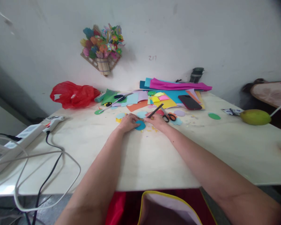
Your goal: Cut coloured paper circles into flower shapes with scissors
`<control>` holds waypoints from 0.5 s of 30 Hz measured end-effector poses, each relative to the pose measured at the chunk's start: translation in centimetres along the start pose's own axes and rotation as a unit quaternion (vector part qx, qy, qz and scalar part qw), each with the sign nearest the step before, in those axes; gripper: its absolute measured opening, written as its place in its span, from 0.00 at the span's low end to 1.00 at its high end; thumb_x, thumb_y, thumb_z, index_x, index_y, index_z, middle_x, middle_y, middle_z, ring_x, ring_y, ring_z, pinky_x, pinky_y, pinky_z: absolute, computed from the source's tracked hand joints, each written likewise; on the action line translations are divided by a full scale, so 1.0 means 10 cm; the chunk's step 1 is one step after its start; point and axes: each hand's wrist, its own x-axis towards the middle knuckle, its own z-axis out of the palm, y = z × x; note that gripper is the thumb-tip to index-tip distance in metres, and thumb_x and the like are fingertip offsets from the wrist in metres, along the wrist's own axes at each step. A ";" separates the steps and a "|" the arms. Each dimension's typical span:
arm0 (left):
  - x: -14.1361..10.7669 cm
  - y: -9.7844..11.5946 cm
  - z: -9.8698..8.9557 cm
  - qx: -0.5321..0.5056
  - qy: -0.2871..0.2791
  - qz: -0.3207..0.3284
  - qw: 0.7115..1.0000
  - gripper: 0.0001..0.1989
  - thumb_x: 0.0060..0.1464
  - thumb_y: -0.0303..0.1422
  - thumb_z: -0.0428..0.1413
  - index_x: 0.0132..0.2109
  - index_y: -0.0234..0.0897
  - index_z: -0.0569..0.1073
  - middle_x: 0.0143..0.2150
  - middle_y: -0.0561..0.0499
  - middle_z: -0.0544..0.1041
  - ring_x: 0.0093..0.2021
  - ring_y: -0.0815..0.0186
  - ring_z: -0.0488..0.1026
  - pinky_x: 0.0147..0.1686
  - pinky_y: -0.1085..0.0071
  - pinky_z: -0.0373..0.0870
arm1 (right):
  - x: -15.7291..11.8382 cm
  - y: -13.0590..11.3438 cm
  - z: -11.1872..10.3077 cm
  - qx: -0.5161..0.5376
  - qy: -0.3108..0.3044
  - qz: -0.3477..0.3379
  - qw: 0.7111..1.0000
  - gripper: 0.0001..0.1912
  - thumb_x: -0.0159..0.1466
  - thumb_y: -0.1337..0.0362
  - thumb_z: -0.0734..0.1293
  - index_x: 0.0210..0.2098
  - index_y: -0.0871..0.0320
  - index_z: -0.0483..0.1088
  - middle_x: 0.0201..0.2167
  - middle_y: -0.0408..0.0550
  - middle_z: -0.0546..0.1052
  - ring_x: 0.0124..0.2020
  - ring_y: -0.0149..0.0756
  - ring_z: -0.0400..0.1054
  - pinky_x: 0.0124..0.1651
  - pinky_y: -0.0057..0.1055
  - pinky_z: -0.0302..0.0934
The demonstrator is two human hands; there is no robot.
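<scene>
A blue paper circle (pixel 140 125) lies on the white table, with my left hand (pixel 128 122) at its left edge, fingers bent and closed on it. My right hand (pixel 156 120) is just to the right, fingers closed around a dark pen (pixel 155 110) that slants up to the right. Right beside that hand rest scissors with black and orange handles (pixel 170 117). Small yellow paper scraps (pixel 154 128) are scattered below the right hand. Pale blue paper pieces lie behind both hands.
Coloured sheets (pixel 173 96), a phone (pixel 189 102) and dark-handled scissors (pixel 120 97) lie farther back. A red plastic bag (pixel 74 94) is back left. The power strip (pixel 25 137) and loose cables are on the left. A green-yellow fruit (pixel 255 117) sits at the right.
</scene>
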 end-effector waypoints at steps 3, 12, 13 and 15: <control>0.00 0.00 0.00 -0.002 0.001 -0.001 1.000 0.07 0.38 0.35 0.61 0.29 0.40 0.75 0.41 0.50 0.76 0.45 0.60 0.70 0.48 0.66 0.64 | 0.01 0.05 0.01 0.008 -0.002 -0.004 1.000 0.09 0.50 0.62 0.69 0.29 0.60 0.71 0.35 0.51 0.75 0.39 0.36 0.69 0.45 0.34 0.63; -0.01 0.02 -0.01 0.002 -0.005 -0.016 1.000 0.10 0.39 0.34 0.62 0.33 0.40 0.76 0.43 0.50 0.76 0.47 0.59 0.69 0.50 0.66 0.63 | 0.03 0.06 0.02 -0.025 -0.005 -0.012 1.000 0.08 0.50 0.62 0.70 0.28 0.60 0.72 0.34 0.51 0.76 0.41 0.39 0.70 0.45 0.36 0.64; -0.01 0.02 -0.01 0.003 -0.007 -0.018 1.000 0.10 0.39 0.34 0.62 0.33 0.40 0.76 0.43 0.50 0.76 0.47 0.59 0.69 0.50 0.65 0.63 | 0.03 0.04 0.02 -0.030 -0.006 -0.012 0.999 0.08 0.50 0.62 0.70 0.28 0.60 0.72 0.34 0.51 0.76 0.41 0.39 0.70 0.45 0.36 0.64; -0.01 0.01 -0.01 0.003 -0.008 -0.017 1.000 0.10 0.39 0.34 0.61 0.33 0.40 0.76 0.43 0.49 0.76 0.47 0.59 0.69 0.50 0.65 0.63 | 0.02 0.02 0.02 -0.039 -0.008 -0.012 0.999 0.07 0.50 0.63 0.71 0.27 0.60 0.72 0.34 0.51 0.77 0.41 0.39 0.70 0.46 0.36 0.64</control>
